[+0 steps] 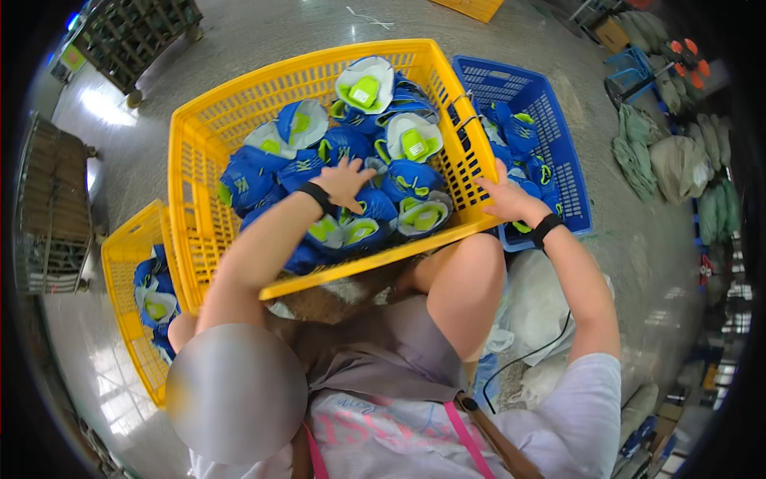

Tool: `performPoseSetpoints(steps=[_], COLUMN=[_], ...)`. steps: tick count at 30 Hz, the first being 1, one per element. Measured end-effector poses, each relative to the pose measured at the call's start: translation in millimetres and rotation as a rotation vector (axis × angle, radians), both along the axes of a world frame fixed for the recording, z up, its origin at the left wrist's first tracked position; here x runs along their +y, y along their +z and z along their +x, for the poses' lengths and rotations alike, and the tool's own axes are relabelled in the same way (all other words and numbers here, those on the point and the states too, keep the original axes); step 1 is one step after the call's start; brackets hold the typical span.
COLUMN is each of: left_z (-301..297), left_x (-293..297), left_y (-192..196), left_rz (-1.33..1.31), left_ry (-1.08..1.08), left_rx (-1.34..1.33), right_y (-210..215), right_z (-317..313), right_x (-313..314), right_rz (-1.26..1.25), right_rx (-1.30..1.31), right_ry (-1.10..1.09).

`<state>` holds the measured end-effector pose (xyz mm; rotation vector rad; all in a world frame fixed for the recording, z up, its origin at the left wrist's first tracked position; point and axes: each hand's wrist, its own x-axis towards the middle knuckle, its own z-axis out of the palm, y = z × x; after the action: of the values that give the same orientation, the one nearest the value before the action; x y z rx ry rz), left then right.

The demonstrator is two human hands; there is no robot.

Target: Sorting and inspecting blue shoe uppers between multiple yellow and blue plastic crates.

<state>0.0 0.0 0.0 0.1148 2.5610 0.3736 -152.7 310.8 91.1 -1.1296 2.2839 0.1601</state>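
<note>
A big yellow plastic crate [351, 281] stands in front of me, tilted in view, with a pile of blue shoe uppers [299, 170] with lime-green and white linings inside. My left hand [347, 182] reaches over the near side, fingers spread, touching the uppers in the middle of the pile. On the crate's right rim, my right hand [511, 195] grips the edge. Its fingertips are partly hidden by the rim.
A blue crate [576, 172] with more blue pieces stands right of the yellow one. At the left is a smaller yellow crate [120, 307], also holding uppers. Racks [144, 36] stand farther left. Sacks [678, 164] and an orange-bladed fan [690, 62] are at the right.
</note>
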Motion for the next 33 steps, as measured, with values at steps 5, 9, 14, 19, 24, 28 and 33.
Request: performPoseSetpoints(steps=[5, 9, 14, 19, 24, 28, 33], left_z=[-30, -30, 8, 45, 84, 89, 99], left_x=[48, 7, -23, -54, -56, -29, 11], left_y=[-54, -107, -79, 34, 114, 150, 168], left_rz=[-0.196, -0.078, 0.245, 0.828, 1.128, 1.25, 1.334], left_ry=[0.079, 0.065, 0.316, 0.747, 0.91, 0.796, 0.647], left_rx=[-0.116, 0.087, 0.255, 0.266, 0.409, 0.572, 0.624], right_y=[5, -4, -17, -13, 7, 35, 87], right_z=[-3, -7, -12, -12, 4, 40, 102], right_x=[-7, -2, 6, 5, -11, -77, -141], right_rz=[0.013, -0.057, -0.152, -0.08, -0.01, -0.98, -1.279], right_rx=[0.039, 0.041, 0.081, 0.075, 0.138, -0.011, -0.68], right_ry=[-0.034, -0.055, 0.024, -0.033, -0.117, 0.031, -0.43])
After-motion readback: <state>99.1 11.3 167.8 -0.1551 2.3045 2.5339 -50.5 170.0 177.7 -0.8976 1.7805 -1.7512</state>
